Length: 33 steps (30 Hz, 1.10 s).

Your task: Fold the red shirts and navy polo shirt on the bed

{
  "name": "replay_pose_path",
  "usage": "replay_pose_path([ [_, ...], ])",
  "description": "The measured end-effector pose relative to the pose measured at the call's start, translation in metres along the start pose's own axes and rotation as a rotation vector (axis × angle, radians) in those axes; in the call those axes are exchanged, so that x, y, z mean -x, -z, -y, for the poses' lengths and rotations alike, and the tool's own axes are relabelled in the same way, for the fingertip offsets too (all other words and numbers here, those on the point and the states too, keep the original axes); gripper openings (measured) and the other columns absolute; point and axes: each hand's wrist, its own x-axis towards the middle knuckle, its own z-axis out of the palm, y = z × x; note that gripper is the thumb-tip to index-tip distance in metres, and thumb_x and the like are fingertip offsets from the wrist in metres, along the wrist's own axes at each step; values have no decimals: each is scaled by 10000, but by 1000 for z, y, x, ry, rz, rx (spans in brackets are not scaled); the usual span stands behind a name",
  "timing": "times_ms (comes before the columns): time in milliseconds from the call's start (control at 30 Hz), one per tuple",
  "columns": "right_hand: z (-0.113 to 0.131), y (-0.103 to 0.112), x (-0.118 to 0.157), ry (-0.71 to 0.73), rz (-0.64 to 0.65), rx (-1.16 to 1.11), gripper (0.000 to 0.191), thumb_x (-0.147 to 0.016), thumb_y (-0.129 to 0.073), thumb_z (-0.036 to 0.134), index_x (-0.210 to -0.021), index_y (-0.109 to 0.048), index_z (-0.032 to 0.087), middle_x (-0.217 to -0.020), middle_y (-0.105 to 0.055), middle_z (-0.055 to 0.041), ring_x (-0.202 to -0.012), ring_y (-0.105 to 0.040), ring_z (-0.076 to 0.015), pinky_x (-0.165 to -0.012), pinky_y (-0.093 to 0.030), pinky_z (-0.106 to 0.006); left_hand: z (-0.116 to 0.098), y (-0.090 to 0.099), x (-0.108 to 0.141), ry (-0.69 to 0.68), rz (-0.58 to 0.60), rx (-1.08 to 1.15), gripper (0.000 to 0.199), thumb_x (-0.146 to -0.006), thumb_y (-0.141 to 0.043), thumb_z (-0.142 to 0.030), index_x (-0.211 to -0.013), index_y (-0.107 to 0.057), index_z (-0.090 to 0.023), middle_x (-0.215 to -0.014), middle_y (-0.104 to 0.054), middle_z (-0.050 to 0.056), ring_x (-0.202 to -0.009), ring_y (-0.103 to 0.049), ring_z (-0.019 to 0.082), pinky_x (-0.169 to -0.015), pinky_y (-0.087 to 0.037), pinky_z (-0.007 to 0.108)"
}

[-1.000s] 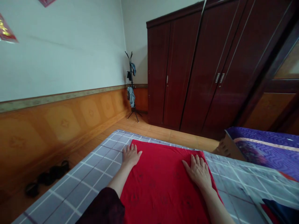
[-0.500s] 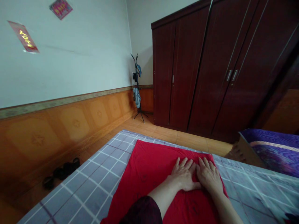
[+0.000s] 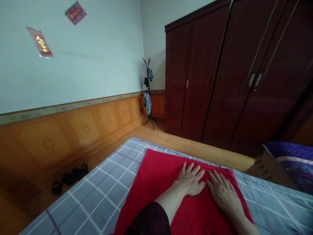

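Note:
A red cloth (image 3: 161, 169) with faint dark markings lies spread over the checked bed sheet (image 3: 107, 182). My left hand (image 3: 191, 180) rests palm down on it, fingers spread, near the middle of its far half. To the right, my right hand (image 3: 224, 191) lies flat on the same cloth close to its right edge, fingers stretched forward. A small gap of red fabric shows between the two hands. Neither one grips anything. The near end of the cloth runs out of view below, partly behind my dark left sleeve (image 3: 149, 220).
Beyond the bed stands a dark red wardrobe (image 3: 202, 78). A coat rack (image 3: 149, 94) with a cap and clothing fills the corner. Dark shoes (image 3: 70, 178) sit on the floor at left. At right is purple bedding (image 3: 293, 163) by a cardboard-coloured box (image 3: 271, 171).
My hands, touching or nearly so before, are now apart; the right has slid toward the cloth's right edge. The camera view has turned slightly left.

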Motion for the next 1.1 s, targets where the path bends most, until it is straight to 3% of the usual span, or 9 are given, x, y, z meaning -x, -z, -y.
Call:
replay_pose_path([
  [233, -5, 12, 5, 7, 32, 15, 429, -808, -390, 330, -1170, -616, 278, -1309, -537, -86, -1291, -364, -348, -993, -338, -568, 47, 19, 13, 178, -63, -111, 607, -932, -193, -532, -1461, -234, -238, -1529, -212, 11, -1418, -112, 224, -1142, -74, 500],
  [533, -8, -1, 7, 9, 22, 125, 480, -812, -331, 245, -1185, -628, 295, -1332, -519, -95, -1280, -366, -380, -978, -308, -616, 121, 61, 65, 411, -121, -234, 571, -946, -226, -484, -1445, -286, -213, -1513, -260, 38, -1407, -167, 220, -1143, -88, 471],
  [600, -8, -3, 6, 13, 21, 177, 496, -817, -317, 218, -1194, -625, 314, -1337, -515, -95, -1269, -380, -389, -976, -299, -621, 122, 70, 78, 465, -131, -251, 561, -950, -242, -453, -1447, -282, -195, -1509, -263, 64, -1407, -158, 248, -1132, -89, 507],
  [667, -8, -6, 6, 18, 34, 224, 503, -818, -323, 207, -1208, -614, 335, -1343, -510, -94, -1260, -389, -401, -973, -294, -619, 108, 71, 94, 476, -135, -263, 576, -943, -280, -473, -1454, -264, -206, -1515, -244, 60, -1413, -122, 256, -1129, -94, 512],
  [733, -11, -10, 5, 28, 48, 253, 499, -817, -346, 209, -1224, -600, 346, -1350, -502, -95, -1253, -394, -411, -972, -285, -620, 86, 63, 112, 372, -107, -246, 604, -927, -315, -532, -1461, -225, -264, -1527, -212, 15, -1419, -88, 229, -1139, -101, 478],
  [833, -15, -16, 6, 52, 39, 259, 500, -815, -371, 192, -1236, -589, 350, -1370, -480, -95, -1263, -375, -417, -979, -261, -624, 62, 50, 137, 109, -19, -161, 618, -920, -309, -583, -1463, -155, -333, -1534, -178, -26, -1420, -91, 187, -1146, -113, 439],
  [900, -17, -19, 6, 59, 24, 248, 508, -805, -380, 172, -1227, -596, 354, -1378, -470, -91, -1280, -347, -421, -984, -247, -625, 64, 52, 148, 179, -11, -145, 590, -930, -298, -565, -1458, -183, -330, -1532, -182, -27, -1418, -107, 176, -1148, -121, 419],
  [1033, -16, -18, 7, 44, 7, 193, 501, -773, -398, 185, -1192, -626, 340, -1361, -486, -90, -1296, -321, -417, -989, -237, -626, 83, 72, 163, 534, -83, -188, 572, -956, -258, -475, -1456, -253, -199, -1519, -214, 68, -1412, -134, 246, -1132, -125, 492],
  [1100, -15, -16, 6, 45, -11, 145, 482, -772, -395, 225, -1178, -637, 317, -1360, -485, -95, -1306, -310, -404, -996, -231, -629, 78, 74, 174, 506, -90, -169, 599, -950, -263, -494, -1468, -210, -199, -1523, -196, 72, -1412, -127, 260, -1128, -120, 513],
])
